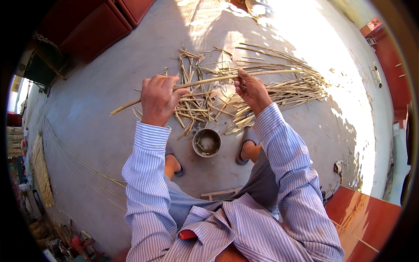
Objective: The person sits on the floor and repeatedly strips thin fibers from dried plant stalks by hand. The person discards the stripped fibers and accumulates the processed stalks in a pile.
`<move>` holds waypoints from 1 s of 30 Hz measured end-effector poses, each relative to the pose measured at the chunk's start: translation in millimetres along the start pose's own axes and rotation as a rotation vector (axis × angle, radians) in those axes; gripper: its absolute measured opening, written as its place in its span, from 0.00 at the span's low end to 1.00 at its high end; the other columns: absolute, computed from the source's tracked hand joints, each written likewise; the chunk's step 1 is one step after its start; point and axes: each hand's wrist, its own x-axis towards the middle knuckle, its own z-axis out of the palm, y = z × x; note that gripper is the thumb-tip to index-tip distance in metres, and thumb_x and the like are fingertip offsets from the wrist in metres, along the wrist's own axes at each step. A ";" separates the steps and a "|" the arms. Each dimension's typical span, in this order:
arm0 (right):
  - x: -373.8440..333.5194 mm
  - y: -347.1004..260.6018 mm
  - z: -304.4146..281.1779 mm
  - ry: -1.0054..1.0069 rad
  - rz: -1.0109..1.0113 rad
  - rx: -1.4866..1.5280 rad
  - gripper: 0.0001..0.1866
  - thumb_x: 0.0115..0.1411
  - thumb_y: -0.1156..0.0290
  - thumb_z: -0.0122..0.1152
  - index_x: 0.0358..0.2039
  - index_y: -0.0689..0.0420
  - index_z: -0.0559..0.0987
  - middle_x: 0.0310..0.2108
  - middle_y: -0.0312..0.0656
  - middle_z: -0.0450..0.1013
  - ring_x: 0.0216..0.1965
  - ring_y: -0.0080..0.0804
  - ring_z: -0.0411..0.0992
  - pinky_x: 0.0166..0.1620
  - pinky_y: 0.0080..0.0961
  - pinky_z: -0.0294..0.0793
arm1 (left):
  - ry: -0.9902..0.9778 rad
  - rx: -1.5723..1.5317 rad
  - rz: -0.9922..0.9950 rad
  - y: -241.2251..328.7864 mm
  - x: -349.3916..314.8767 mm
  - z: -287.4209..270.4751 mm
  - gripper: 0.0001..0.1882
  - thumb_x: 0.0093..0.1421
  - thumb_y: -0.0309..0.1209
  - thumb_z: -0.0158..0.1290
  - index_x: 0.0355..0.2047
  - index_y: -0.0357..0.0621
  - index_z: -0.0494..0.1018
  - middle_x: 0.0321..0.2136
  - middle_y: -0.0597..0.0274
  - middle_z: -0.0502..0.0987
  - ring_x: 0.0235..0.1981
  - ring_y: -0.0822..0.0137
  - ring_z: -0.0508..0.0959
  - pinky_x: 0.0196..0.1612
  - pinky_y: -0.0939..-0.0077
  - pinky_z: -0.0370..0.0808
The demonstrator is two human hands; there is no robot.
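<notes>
- Tan and dry, one long stalk (205, 81) runs across my faraway view, held up over the grey floor (100, 131). It slants a bit, with its left end lower in the view.
- I see the left hand (158, 98) half curled around the stalk, nearer its left end, with the thumb lying against it. How hard it squeezes, I cannot tell.
- I see the right hand (253, 91) pinching the stalk between thumb and finger. The other fingers fold in, and the stalk pokes out past them.
- The hands sit well apart, I think, so the stalk does not droop or swing.
- Beyond them, a bundle of stalks (305, 89) lies on the right, mostly side by side, maybe so they do not tangle.
- Left of it, short bits (190, 111) lie in a messy heap.
- A round bowl (205, 155) sits between the dark slippers (238, 158), maybe to be close to both hands. It looks wet inside.
</notes>
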 end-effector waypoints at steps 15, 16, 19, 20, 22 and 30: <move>20.3 -0.1 -30.2 0.121 0.004 0.090 0.09 0.64 0.64 0.58 0.33 0.56 0.75 0.27 0.37 0.74 0.31 0.27 0.76 0.30 0.19 0.78 | -0.268 0.015 -0.307 -51.1 -19.8 -45.2 0.09 0.48 0.33 0.64 0.27 0.46 0.76 0.24 0.66 0.78 0.29 0.64 0.74 0.37 0.68 0.63; 14.8 6.2 -19.0 0.092 0.021 0.071 0.08 0.64 0.64 0.57 0.33 0.56 0.75 0.28 0.37 0.74 0.32 0.28 0.76 0.30 0.19 0.78 | -0.309 -0.074 -0.244 -40.9 -16.8 -37.1 0.10 0.47 0.34 0.64 0.28 0.46 0.76 0.24 0.65 0.78 0.29 0.63 0.75 0.38 0.68 0.63; -5.9 21.4 14.0 -0.009 0.077 0.030 0.09 0.65 0.65 0.56 0.37 0.58 0.74 0.32 0.40 0.74 0.33 0.28 0.76 0.32 0.20 0.79 | -0.292 -0.135 -0.086 -14.6 -15.0 -8.8 0.11 0.46 0.35 0.64 0.29 0.46 0.78 0.23 0.64 0.78 0.29 0.63 0.75 0.36 0.68 0.65; -16.3 21.4 23.7 -0.010 0.066 0.007 0.10 0.65 0.66 0.55 0.37 0.59 0.74 0.32 0.40 0.74 0.33 0.28 0.77 0.32 0.20 0.80 | -0.249 -0.145 -0.067 -12.0 -16.5 0.3 0.11 0.46 0.35 0.64 0.28 0.46 0.79 0.23 0.64 0.78 0.28 0.62 0.75 0.35 0.68 0.65; -14.6 23.2 26.9 -0.036 0.046 -0.012 0.10 0.65 0.66 0.55 0.37 0.60 0.74 0.32 0.40 0.74 0.33 0.27 0.77 0.33 0.19 0.81 | -0.213 -0.170 -0.119 -11.4 -21.5 3.1 0.10 0.45 0.35 0.65 0.27 0.46 0.80 0.22 0.63 0.78 0.27 0.62 0.75 0.34 0.68 0.66; -18.0 21.2 29.8 -0.086 0.010 -0.035 0.09 0.65 0.68 0.54 0.37 0.63 0.75 0.32 0.42 0.76 0.32 0.28 0.78 0.31 0.17 0.81 | -0.244 -0.507 -0.554 -10.1 -26.9 4.7 0.08 0.47 0.31 0.66 0.25 0.42 0.80 0.23 0.61 0.81 0.24 0.69 0.79 0.31 0.74 0.73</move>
